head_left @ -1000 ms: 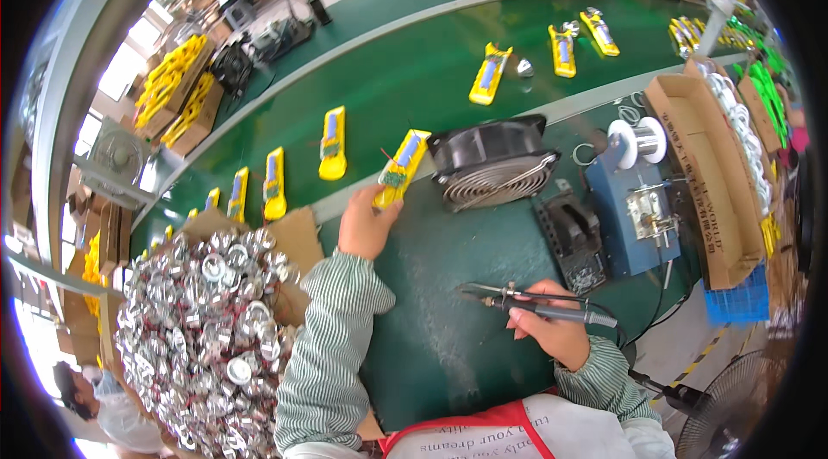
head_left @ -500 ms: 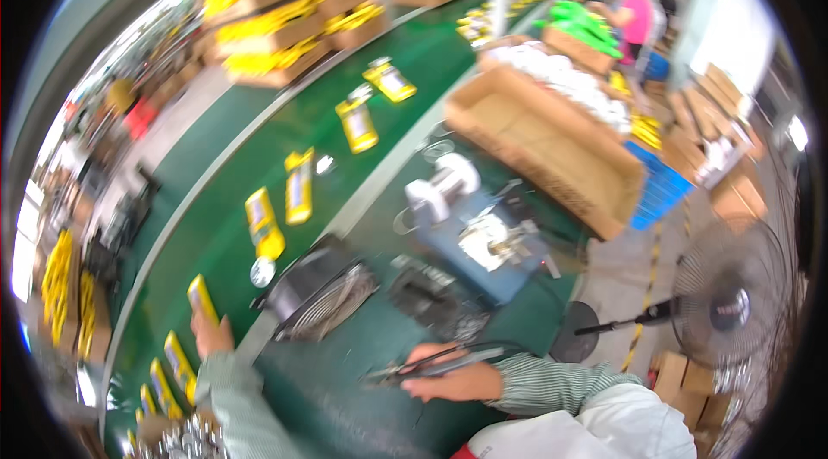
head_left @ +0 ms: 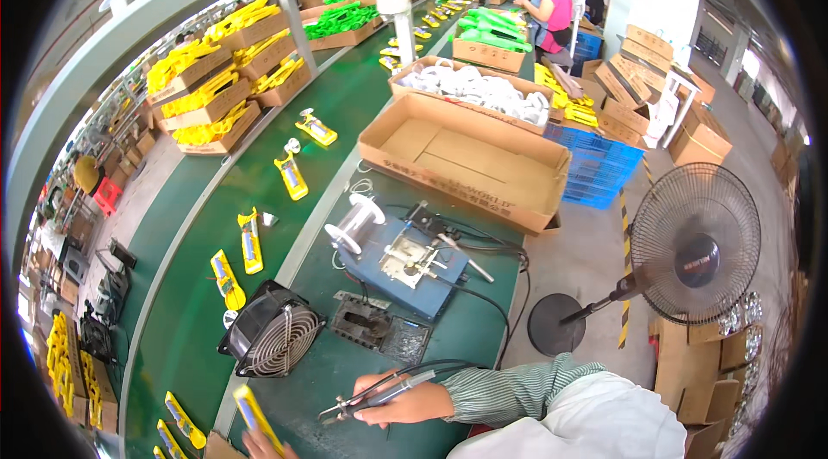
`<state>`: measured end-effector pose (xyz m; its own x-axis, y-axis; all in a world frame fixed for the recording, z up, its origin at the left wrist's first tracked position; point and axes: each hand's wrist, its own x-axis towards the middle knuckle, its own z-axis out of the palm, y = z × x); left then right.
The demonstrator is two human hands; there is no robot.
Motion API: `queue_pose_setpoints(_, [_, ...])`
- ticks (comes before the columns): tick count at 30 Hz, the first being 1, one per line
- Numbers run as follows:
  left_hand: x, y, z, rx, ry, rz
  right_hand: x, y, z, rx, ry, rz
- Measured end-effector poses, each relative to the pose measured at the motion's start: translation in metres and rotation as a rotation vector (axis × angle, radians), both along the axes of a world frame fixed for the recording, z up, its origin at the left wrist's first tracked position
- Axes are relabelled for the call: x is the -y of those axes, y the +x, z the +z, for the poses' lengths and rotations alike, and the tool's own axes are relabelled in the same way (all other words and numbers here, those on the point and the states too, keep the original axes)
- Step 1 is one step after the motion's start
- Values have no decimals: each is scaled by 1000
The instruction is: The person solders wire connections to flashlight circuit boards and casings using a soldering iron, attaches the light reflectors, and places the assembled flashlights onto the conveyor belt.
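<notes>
In my right hand (head_left: 404, 399) is a slim soldering iron (head_left: 398, 388) with a thin metal tip pointing left and a black cable trailing behind. The fingers wrap round its handle above the green bench. My left hand (head_left: 266, 445), partly cut off by the lower edge, grips a long yellow plastic housing (head_left: 255, 416) with a pale strip along its middle. This housing stands tilted at the bench's left edge, apart from the iron's tip. Beyond my right hand sits a black soldering-iron stand (head_left: 362, 321) with a grey tray.
A blue solder feeder (head_left: 401, 260) with a white spool and a small black fan (head_left: 274, 331) stand on the bench. Yellow housings (head_left: 226, 279) lie on the green conveyor (head_left: 185, 321). Behind is a cardboard box (head_left: 466, 153); a pedestal fan (head_left: 695, 243) stands right. A co-worker (head_left: 552, 15) works farther off.
My left hand has come from the conveyor to the bench's left edge, bringing a yellow housing. The view has turned and sharpened. My right hand keeps its hold on the soldering iron.
</notes>
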<state>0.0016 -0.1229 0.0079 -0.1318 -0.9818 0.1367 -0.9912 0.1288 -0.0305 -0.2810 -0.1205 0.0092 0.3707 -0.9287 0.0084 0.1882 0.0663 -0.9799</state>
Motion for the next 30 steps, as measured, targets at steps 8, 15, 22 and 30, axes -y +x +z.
queue_pose_setpoints(8, [-105, -54, 1, -67, 130, 126, -18, 9, -3, 18, 25, 109])
queue_pose_setpoints(15, [-97, 25, 15, -288, -148, 229, -29, 9, 0, 125, 106, 11])
queue_pose_setpoints(22, [-110, 67, 35, -227, -129, 401, -23, 19, 3, -14, 135, 35])
queue_pose_setpoints(30, [-88, 72, -15, -62, 3, 350, -25, 26, 2, -32, 112, 64])
